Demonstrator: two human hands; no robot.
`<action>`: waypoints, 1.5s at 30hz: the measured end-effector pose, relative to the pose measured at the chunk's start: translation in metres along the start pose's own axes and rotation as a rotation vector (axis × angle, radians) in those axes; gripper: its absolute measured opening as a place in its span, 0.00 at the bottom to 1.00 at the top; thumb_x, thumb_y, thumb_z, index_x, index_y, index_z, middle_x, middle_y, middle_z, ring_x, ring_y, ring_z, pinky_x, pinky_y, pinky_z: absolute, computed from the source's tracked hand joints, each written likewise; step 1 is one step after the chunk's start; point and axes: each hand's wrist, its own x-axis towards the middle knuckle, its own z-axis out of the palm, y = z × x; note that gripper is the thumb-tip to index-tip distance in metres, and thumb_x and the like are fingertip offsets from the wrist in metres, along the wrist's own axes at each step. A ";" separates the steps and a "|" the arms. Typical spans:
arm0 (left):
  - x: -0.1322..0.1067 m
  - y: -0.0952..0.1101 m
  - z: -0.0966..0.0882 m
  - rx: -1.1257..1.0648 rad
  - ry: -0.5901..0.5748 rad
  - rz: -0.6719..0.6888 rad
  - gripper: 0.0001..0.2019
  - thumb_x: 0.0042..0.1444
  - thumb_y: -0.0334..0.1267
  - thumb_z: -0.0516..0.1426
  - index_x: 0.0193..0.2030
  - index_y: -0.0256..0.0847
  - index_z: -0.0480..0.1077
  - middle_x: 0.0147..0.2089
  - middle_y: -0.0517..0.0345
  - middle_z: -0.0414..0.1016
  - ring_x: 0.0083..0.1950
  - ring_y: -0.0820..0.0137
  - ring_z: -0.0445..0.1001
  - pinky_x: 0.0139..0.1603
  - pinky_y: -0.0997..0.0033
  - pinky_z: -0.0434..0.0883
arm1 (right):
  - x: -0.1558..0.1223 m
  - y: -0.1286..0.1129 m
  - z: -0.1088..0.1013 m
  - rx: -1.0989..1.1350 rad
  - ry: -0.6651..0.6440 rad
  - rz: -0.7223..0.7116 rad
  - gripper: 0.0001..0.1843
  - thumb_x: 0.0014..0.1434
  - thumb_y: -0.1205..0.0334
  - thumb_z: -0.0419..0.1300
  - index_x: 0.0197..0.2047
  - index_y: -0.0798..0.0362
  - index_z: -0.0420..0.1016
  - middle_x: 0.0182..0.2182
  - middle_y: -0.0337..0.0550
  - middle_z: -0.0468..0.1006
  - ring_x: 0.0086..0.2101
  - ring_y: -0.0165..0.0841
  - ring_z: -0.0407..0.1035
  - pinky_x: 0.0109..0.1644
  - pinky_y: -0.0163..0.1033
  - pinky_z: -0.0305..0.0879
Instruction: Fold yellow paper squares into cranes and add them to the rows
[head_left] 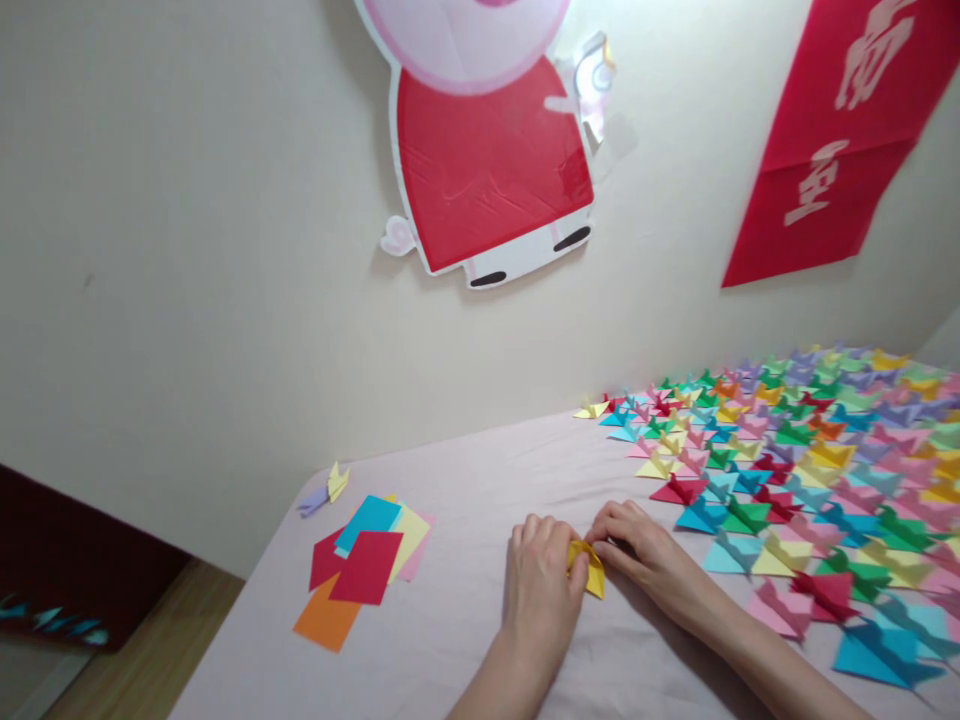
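My left hand [538, 585] and my right hand [643, 545] meet on the pale pink table cover [465, 620], both pinching a partly folded yellow paper piece [587, 566] that rests on the cloth between them. My left fingers curl over its left side. My right fingertips press on its right edge.
A loose stack of flat coloured paper squares [365, 572] lies to the left, with two small folded pieces [328, 489] behind it. Several rows of finished folded paper figures [810, 480] cover the right half of the table. The wall carries a cartoon balloon [491, 150] and a red banner [832, 140].
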 end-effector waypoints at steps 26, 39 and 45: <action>0.007 -0.012 -0.009 -0.251 0.004 -0.017 0.11 0.67 0.33 0.50 0.35 0.44 0.70 0.37 0.59 0.75 0.42 0.64 0.70 0.45 0.64 0.62 | 0.001 -0.002 0.016 -0.172 0.102 0.016 0.07 0.60 0.70 0.59 0.30 0.50 0.70 0.32 0.41 0.74 0.37 0.39 0.66 0.42 0.43 0.60; 0.008 -0.012 -0.004 -0.241 0.058 -0.024 0.09 0.63 0.35 0.56 0.31 0.43 0.67 0.32 0.61 0.72 0.38 0.66 0.68 0.40 0.67 0.61 | 0.000 -0.009 0.012 -0.167 0.073 0.016 0.06 0.61 0.66 0.60 0.32 0.50 0.73 0.34 0.41 0.76 0.39 0.38 0.67 0.44 0.44 0.61; 0.007 -0.011 -0.005 -0.279 0.065 -0.017 0.08 0.63 0.35 0.57 0.32 0.43 0.69 0.33 0.62 0.72 0.39 0.67 0.68 0.42 0.67 0.61 | 0.001 -0.007 0.011 -0.171 0.061 -0.006 0.09 0.64 0.64 0.58 0.30 0.50 0.72 0.32 0.41 0.76 0.38 0.39 0.67 0.44 0.45 0.61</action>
